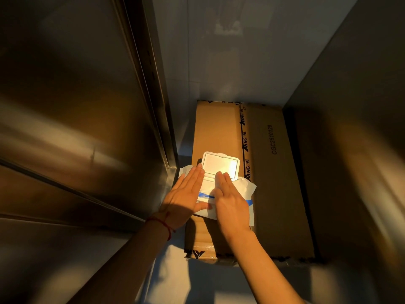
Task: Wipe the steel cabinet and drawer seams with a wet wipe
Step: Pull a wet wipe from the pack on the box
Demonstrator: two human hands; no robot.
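Wipe pack: a soft white wet-wipe pack with a blue band (pixel 219 189) is lying on top of a brown cardboard box, near the box's left edge and toward its near half.
Lid: the white rigid plastic flip lid (pixel 221 163) of the pack is standing open, tilted away from the person and catching a bright warm light.
Wipe: a crumpled white sheet (pixel 245 187) is showing at the pack's right side, under and beside the right hand; whether it is a drawn wipe or part of the wrapper cannot be told.
Left hand: the left hand (pixel 186 194) is lying flat on the left end of the pack, its grip released, fingers straight and together and pointing away, the thumb reaching across the pack's near edge.
Right hand: the right hand (pixel 230 198) is pressing flat on the pack's right half just below the open lid, its grip released too, fingers straight.
Wrist: a thin red string bracelet (pixel 163 226) is circling the left wrist.
Box: the long brown cardboard box with black printed tape and dark lettering (pixel 274 172) is resting on the pale floor (pixel 175 279), running away from the person to the pale wall behind.
Cabinet: a tall brushed steel cabinet face with seams (pixel 76 106) is rising on the left, just beside the box, its vertical edge strip (pixel 153 95) ending near the pack.
Right side: a dark panel (pixel 350 150) is standing along the box's right flank.
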